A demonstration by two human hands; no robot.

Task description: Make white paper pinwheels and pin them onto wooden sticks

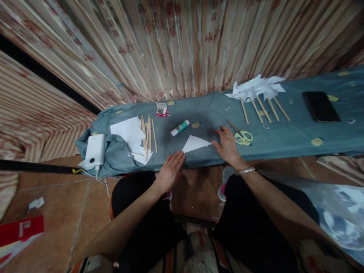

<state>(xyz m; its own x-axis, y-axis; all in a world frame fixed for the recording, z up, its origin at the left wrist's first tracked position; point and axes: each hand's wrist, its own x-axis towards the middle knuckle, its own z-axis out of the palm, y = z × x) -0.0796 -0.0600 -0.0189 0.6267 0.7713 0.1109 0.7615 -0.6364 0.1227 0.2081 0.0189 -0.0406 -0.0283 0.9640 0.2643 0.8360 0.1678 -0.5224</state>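
White paper triangle near the front edge of the cloth-covered surface; left hand, fingers together, at one corner, perhaps steadying it; right hand, fingers slightly spread, beside the opposite tip.

From my remote seat I see loose sticks left of the glue stick, the box behind-left, paper piece front-right, scissors right, pinwheels behind-right.

Homelike room with patterned curtains
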